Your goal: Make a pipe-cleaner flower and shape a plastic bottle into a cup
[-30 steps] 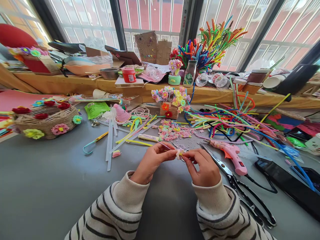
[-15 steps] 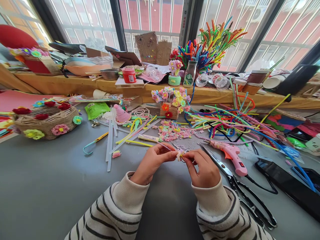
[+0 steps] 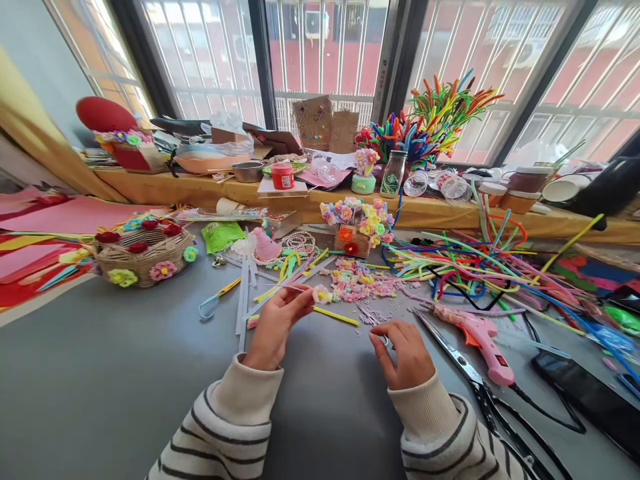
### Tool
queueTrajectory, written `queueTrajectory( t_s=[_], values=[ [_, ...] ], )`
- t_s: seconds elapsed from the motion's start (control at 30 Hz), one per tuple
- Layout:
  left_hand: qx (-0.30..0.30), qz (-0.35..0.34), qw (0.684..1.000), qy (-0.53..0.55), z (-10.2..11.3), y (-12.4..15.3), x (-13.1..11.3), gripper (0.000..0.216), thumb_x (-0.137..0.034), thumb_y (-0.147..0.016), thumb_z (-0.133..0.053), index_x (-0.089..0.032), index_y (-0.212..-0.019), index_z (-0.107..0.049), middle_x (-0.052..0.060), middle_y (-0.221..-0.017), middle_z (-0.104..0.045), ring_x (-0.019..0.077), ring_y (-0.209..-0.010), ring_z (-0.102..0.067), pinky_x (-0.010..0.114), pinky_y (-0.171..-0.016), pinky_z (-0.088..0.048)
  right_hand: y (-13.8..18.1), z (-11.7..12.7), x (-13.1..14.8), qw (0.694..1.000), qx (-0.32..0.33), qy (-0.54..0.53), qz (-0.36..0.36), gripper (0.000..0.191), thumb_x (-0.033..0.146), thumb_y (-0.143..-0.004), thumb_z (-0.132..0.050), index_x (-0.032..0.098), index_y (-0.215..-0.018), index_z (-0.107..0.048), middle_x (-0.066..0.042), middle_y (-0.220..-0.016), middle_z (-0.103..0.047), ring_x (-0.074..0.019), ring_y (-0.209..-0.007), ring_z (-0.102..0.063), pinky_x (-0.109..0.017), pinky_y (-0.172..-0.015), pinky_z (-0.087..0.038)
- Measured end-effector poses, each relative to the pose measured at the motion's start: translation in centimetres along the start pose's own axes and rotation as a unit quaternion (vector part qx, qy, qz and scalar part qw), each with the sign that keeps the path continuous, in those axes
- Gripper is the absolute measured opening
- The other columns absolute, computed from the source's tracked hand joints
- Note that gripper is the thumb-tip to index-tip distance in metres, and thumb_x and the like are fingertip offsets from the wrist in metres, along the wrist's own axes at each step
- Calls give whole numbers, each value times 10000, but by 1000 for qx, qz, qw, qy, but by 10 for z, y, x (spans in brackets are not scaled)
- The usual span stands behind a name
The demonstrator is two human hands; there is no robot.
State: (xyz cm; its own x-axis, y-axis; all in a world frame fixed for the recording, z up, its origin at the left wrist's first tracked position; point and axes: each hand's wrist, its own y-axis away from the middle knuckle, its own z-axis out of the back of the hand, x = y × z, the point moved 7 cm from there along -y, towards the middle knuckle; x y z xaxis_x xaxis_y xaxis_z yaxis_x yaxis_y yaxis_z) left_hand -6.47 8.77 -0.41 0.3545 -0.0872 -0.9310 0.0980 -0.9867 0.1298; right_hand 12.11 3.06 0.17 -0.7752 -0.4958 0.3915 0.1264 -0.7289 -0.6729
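Note:
My left hand (image 3: 277,323) pinches a small flower (image 3: 321,294) of fuzzy pipe cleaner, pale with a yellow middle, by its thin stem. The bloom points right, past the fingertips. My right hand (image 3: 406,353) is apart from it, low over the table, with thumb and index finger curled and a small gap between them. Small scissors (image 3: 369,313) lie just beyond the right fingertips, and part of their handle shows by the fingers; whether they touch is unclear. A yellow pipe cleaner piece (image 3: 336,315) lies between the hands.
Large black-handled scissors (image 3: 463,363), a pink glue gun (image 3: 483,339) and a black phone (image 3: 590,393) lie to the right. Behind are fluffy clippings (image 3: 363,280), loose pipe cleaners (image 3: 465,267) and a flower box (image 3: 353,245). Clear glue sticks (image 3: 243,287) and a woven basket (image 3: 145,257) are left.
The hands have parted. My right hand has let go of the flower, while the left has drawn it leftward. The camera view has shifted, so the table things appear lower and farther right.

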Motion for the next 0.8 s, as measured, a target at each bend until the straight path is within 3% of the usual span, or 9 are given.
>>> queueTrajectory(
  t_s=[0.17, 0.3, 0.43, 0.63, 0.8],
  values=[
    [-104, -47, 993, 32, 43, -12, -21, 168, -186, -528, -638, -129, -656, -544, -42, -592, -565, 31, -514, -521, 123, -525, -430, -20, -25, 16, 998, 43, 19, 31, 157, 192, -753, -415, 145, -707, -558, -50, -680, -558, -159, -683, -452, -267, -634, -364],
    [-112, -51, 992, 24, 48, -14, -23, 184, -183, -512, -648, -126, -654, -546, -44, -578, -564, 32, -484, -519, 127, -501, -432, -54, -63, 33, 976, 177, 124, 10, 147, 179, -738, -448, 149, -776, -588, -55, -762, -584, -175, -760, -475, -263, -693, -364],
    [-107, -47, 993, 31, 47, -14, -21, 194, -177, -501, -657, -119, -651, -549, -39, -557, -565, 38, -465, -521, 138, -500, -437, -81, -98, 44, 964, 220, 149, 27, 162, 159, -724, -459, 130, -801, -599, -88, -783, -590, -203, -802, -488, -292, -708, -369],
    [-92, -39, 994, 48, 46, -14, -18, 191, -178, -501, -663, -113, -647, -557, -24, -551, -580, 54, -486, -539, 154, -519, -448, -93, -125, 45, 965, 216, 151, 16, 180, 86, -709, -428, 120, -723, -604, -130, -773, -584, -218, -783, -510, -326, -647, -391],
    [-77, -44, 994, 70, 43, -12, -19, 168, -166, -534, -645, -114, -670, -562, 0, -626, -602, 73, -570, -566, 169, -586, -464, -91, -103, 40, 984, 158, 76, -2, 155, 78, -681, -435, 105, -771, -558, -125, -804, -581, -190, -790, -521, -294, -688, -397]
  ],
)
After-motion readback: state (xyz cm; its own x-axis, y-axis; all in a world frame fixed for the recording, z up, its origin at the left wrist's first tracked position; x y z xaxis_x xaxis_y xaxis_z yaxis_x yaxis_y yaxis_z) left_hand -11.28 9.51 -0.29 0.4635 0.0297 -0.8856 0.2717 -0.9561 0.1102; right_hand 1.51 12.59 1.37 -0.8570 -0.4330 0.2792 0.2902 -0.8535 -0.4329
